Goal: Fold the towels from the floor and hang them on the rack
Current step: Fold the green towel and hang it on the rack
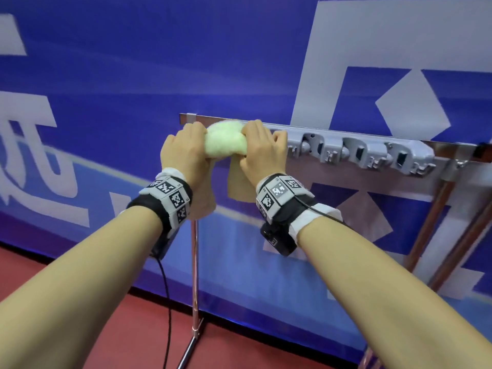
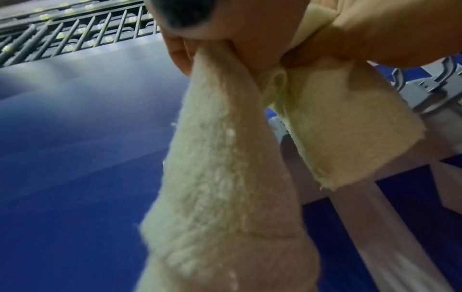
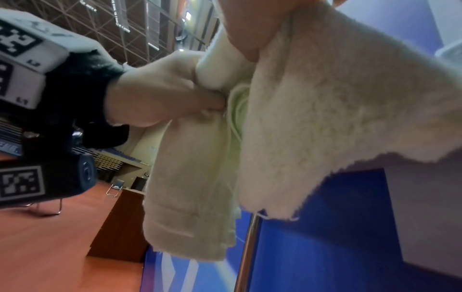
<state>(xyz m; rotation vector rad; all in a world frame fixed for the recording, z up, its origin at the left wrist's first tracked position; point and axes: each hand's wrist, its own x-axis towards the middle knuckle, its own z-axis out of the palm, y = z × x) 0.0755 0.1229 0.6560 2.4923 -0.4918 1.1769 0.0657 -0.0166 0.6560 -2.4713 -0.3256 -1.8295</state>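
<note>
The folded pale-green terry towel (image 1: 225,141) lies draped over the left end of the metal rack bar (image 1: 452,151), its bunched fold running along the bar and both ends hanging down. The left hand (image 1: 183,153) grips the fold's left side with curled fingers; the right hand (image 1: 262,153) clasps its right side likewise, just beside the grey plastic clips (image 1: 359,153).

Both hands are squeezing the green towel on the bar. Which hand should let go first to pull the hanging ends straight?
Probably the left hand. It grips the towel above the longer end; the right hand can pin it on the rack.
</note>
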